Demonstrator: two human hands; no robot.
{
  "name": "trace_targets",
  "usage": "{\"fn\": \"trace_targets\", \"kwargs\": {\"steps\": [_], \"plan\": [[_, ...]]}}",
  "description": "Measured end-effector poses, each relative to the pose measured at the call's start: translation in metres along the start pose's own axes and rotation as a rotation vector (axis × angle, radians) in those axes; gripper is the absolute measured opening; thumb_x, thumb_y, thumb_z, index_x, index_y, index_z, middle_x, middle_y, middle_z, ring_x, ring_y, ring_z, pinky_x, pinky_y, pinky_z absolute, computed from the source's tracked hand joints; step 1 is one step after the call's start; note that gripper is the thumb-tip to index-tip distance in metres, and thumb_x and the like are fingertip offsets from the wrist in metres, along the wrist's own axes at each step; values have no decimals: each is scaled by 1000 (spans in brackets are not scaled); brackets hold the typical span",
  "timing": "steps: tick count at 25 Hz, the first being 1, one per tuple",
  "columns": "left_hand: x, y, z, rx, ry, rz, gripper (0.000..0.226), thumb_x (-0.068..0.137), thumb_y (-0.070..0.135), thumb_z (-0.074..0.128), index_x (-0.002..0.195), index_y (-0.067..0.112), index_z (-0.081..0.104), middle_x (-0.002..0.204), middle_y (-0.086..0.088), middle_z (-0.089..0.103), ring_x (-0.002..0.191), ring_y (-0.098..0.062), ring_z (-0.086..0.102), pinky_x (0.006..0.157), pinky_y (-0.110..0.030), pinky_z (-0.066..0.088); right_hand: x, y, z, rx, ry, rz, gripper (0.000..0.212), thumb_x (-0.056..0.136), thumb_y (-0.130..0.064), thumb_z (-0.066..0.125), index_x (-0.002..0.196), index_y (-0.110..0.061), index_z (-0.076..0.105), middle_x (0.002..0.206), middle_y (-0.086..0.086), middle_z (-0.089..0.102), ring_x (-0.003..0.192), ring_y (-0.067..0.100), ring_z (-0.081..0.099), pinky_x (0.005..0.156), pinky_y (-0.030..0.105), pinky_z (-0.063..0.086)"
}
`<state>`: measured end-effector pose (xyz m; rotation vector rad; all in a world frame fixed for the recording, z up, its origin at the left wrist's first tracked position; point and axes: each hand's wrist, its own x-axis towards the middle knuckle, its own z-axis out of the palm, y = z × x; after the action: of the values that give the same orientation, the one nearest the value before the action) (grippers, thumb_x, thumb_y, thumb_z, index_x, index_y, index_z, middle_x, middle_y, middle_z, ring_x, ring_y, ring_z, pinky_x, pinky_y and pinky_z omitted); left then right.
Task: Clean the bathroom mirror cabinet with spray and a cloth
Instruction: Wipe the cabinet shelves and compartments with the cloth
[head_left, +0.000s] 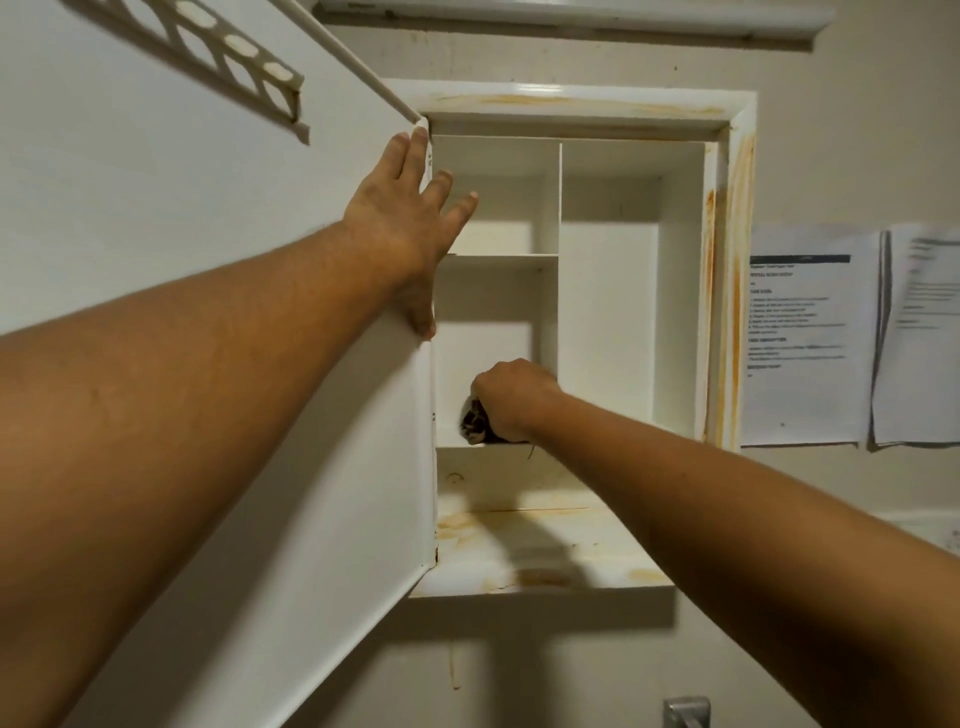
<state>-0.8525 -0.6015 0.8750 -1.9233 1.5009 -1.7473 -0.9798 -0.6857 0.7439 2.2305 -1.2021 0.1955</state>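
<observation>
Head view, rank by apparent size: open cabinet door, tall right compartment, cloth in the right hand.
1. cabinet door, though nearness to the camera inflates it.
2. tall right compartment.
3. cloth, mostly hidden by the right hand.

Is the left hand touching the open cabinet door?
Touching. Head view shows the left hand pressed flat against the cabinet door at its edge.

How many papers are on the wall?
2. One white printed paper sheet hangs just right of the white cabinet; the other hangs further right, cut by the frame edge. More may hide underneath.
</observation>
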Motion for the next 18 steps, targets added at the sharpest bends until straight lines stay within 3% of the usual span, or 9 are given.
{"fn": "trace_targets", "kwargs": {"steps": [3,6,9,10,13,15,17,18], "plan": [[-3,0,-4,-11,-4,-2,156,49,99,61,163,19,-10,170,-18,6,153,-52,-13,126,-59,-2,-15,8,-8,-29,-95,-118,16,95,-11,58,108,-14,66,90,3,63,85,24,61,64,33,47],[-6,1,-4,-8,-20,-6,154,53,97,64,163,18,-10,171,-18,4,153,-52,-13,126,-59,-3,-19,21,-61,53,-238,-194,27,92,-4,56,110,-19,70,93,3,66,89,27,65,63,31,50],[-3,1,-7,-8,-46,-11,154,55,94,66,162,18,-15,171,-19,-1,152,-53,-14,125,-60,-2,-7,32,-95,-351,130,-237,24,101,-14,54,117,-18,71,103,5,66,96,32,66,66,35,46],[-3,2,-9,-19,-50,-4,155,55,93,67,162,17,-15,171,-19,-2,152,-54,-14,125,-60,-1,-7,37,-90,-504,179,-250,23,103,-20,52,116,-17,70,109,6,68,100,33,65,71,36,49],[-6,0,-9,-31,-46,-5,156,54,92,69,162,17,-15,171,-20,-3,152,-53,-13,125,-60,-2,-39,21,-35,-714,-179,-353,21,105,-28,46,87,-22,56,113,7,70,107,31,64,101,45,46],[-8,-1,-10,-34,-56,-8,155,56,92,68,162,16,-16,171,-20,-4,152,-53,-14,125,-60,-2,-50,14,-33,-706,-365,-413,29,102,-24,44,74,-22,39,114,5,69,110,28,63,107,44,42],[-9,0,-12,-29,-62,4,151,60,90,68,162,16,-16,171,-20,-6,152,-53,-15,125,-60,-3,-37,20,-57,-683,-327,-360,24,103,-29,45,80,-25,53,120,3,69,112,27,63,102,39,46],[-8,1,-12,-26,-57,-6,148,63,88,68,162,17,-16,171,-20,-6,152,-52,-15,125,-60,-3,-23,27,-74,-738,-269,-297,21,105,-33,46,97,-26,64,125,4,68,116,27,63,100,38,48]]}}
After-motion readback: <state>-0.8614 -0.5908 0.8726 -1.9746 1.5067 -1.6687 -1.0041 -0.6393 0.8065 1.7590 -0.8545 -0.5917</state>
